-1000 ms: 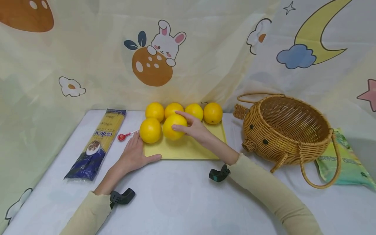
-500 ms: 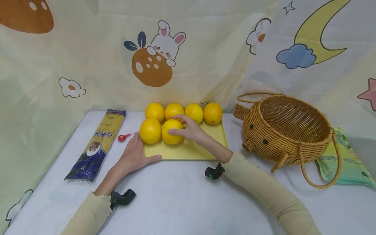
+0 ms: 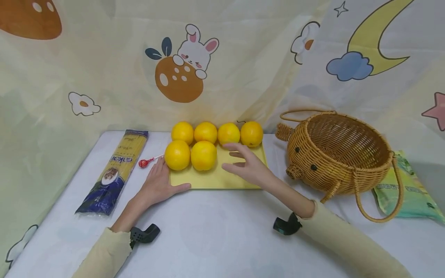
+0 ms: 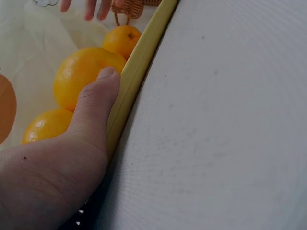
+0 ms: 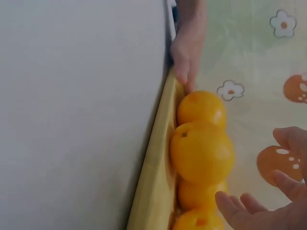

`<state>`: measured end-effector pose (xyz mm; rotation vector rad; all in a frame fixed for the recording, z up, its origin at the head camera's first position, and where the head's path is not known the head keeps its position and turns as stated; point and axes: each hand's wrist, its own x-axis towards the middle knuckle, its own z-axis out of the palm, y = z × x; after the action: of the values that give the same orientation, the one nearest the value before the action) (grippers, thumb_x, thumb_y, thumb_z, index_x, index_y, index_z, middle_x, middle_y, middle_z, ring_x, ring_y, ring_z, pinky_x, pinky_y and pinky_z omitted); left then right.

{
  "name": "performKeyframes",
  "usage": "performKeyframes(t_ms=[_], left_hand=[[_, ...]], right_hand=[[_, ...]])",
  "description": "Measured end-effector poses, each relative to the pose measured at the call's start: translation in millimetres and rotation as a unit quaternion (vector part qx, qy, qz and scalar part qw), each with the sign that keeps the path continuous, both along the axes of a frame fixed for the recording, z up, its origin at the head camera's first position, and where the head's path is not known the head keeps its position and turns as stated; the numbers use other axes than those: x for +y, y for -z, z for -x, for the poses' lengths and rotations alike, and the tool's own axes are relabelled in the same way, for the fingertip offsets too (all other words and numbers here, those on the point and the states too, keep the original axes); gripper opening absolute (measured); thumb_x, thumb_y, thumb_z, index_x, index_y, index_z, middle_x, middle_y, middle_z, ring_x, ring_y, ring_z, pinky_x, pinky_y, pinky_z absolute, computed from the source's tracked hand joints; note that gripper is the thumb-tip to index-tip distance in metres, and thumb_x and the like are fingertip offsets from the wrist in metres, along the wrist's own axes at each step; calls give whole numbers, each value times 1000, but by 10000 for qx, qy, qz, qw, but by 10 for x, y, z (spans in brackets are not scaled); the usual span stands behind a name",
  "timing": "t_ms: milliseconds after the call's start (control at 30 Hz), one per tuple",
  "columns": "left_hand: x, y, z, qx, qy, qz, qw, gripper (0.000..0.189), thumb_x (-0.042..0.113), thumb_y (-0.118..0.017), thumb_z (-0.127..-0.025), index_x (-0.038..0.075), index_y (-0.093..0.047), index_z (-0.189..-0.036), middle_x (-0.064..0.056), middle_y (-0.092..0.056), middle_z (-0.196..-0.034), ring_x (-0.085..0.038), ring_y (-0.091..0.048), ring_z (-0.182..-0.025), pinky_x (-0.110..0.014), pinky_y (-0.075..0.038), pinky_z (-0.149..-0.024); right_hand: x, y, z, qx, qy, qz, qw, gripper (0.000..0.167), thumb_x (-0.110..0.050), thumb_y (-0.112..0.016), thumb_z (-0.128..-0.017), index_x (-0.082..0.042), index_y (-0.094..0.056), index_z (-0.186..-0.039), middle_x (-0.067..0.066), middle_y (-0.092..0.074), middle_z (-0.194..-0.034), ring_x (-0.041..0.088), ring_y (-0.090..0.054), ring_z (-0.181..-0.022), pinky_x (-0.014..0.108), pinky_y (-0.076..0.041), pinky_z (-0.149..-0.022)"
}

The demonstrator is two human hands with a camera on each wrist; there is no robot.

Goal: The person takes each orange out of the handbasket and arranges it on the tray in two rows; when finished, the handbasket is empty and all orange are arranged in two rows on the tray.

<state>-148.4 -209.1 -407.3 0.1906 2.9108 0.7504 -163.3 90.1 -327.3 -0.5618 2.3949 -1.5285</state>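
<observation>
On a yellow tray point(image 3: 222, 181) lie several oranges, a back row and two in front. The front-left orange point(image 3: 177, 155) sits beside the front-middle orange point(image 3: 204, 155). My left hand point(image 3: 158, 183) rests at the tray's left front corner, fingers along the left side and thumb over the front edge; its thumb point(image 4: 98, 98) shows in the left wrist view. My right hand point(image 3: 248, 164) is over the right part of the tray with fingers spread, holding nothing, a gap away from the front-middle orange. In the right wrist view its fingers point(image 5: 240, 206) are apart from the oranges.
A wicker pig-shaped basket point(image 3: 340, 154) stands at right, in front of a green packet point(image 3: 406, 193). At left lie a pasta packet point(image 3: 114, 170) and a red lollipop point(image 3: 144, 163). A printed cloth point(image 3: 243, 77) hangs behind the table.
My right hand has set the front-middle orange down on the tray, let go of it and drawn back to the right. The left hand has stayed in place.
</observation>
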Motion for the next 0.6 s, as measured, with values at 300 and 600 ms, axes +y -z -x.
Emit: performKeyframes(t_ms=[300,600], left_hand=[[8,-21,-4,-1,4,38,10000,124,70,-66,-74,2,-2,-155,-26,-3,-161,-42,-8,-148,-59,-7,-121],[7,3,4,-21,54,65,10000,124,70,-67,-74,2,0,-155,-26,-3,-160,-42,-9,-147,-59,-7,-121]], right_hand=[[768,-120,-566,488,276,357,9978,37,-12,-64,-93,-5,-55,-128,8,-58,-130,12,-57,-122,19,-52,-96],[1095,-206,-764,955,511,356,9935,30,-5,-59,-95,-3,-57,-125,-13,-63,-120,-1,-59,-113,13,-52,-91]])
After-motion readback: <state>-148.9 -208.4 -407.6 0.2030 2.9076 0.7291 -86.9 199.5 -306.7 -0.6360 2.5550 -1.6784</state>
